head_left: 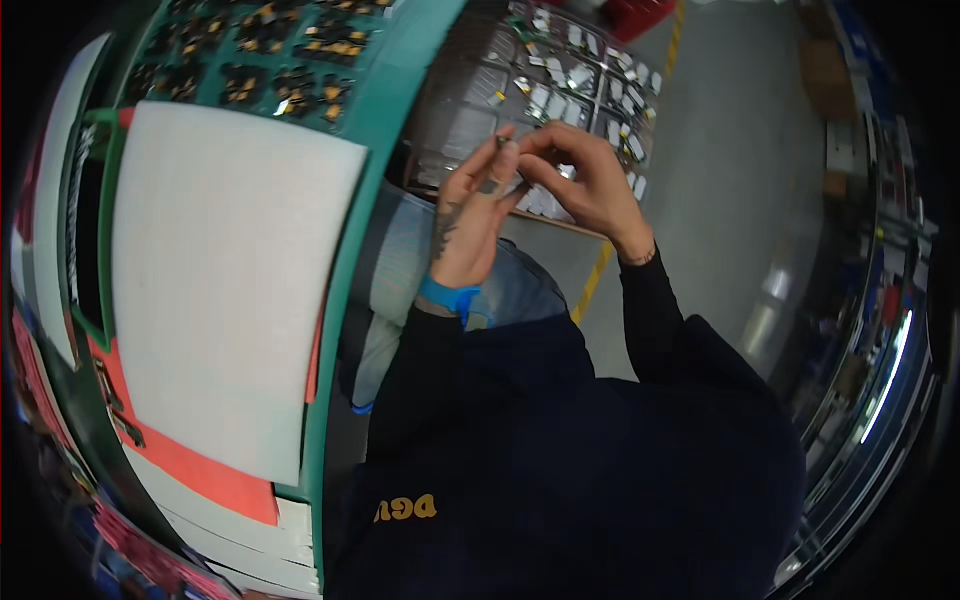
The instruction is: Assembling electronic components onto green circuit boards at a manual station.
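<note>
My left hand [468,225], with a blue wrist strap, is raised over the near edge of a tray [468,130] of small parts. Between its thumb and fingers sits a small dark part [503,143], mostly covered by the fingertips. Close by on the right, my right hand [588,180] has its thumb and forefinger pinched together near the left fingertips. What that pinch holds, if anything, is hidden. Beyond both hands, several small white-and-silver pieces [556,104] lie in the compartments of the tray.
On the left stands a green-topped bench [345,250] with a thick white foam sheet [235,280] over orange sheets [215,470]. Black-and-gold parts [245,85] fill a tray at its far end. Shelving [885,290] lines the right, past a grey floor [715,180] with yellow tape.
</note>
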Demonstrator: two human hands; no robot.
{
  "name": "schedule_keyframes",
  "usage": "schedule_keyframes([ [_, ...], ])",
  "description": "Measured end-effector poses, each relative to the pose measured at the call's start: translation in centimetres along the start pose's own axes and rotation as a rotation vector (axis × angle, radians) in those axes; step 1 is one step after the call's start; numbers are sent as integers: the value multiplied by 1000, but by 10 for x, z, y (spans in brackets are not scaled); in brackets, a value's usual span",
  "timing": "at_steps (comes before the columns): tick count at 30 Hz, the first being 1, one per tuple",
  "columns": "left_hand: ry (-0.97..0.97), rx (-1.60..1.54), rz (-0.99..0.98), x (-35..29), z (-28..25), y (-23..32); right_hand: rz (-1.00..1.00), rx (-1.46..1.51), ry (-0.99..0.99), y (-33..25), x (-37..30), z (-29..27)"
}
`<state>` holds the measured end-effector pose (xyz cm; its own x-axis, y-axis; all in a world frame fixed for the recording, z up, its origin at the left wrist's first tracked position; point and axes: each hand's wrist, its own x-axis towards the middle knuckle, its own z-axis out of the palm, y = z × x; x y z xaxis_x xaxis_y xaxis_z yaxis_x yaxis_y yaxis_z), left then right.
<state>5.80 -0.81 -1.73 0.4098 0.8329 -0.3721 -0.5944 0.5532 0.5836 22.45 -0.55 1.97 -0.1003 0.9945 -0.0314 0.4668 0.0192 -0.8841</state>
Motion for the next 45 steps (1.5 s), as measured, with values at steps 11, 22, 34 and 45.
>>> schedule_keyframes([
  [11,19,59,30,3,-1,-5,198,131,-27,-5,-2,5],
  [22,100,-244,151,3,-6,3,439,13,339,156,-56,54],
  [34,43,-118,154,19,2,3,666,1338,85,63,-33,16],
  [45,4,-185,136,-5,-11,29,509,921,150,-19,10,22],
])
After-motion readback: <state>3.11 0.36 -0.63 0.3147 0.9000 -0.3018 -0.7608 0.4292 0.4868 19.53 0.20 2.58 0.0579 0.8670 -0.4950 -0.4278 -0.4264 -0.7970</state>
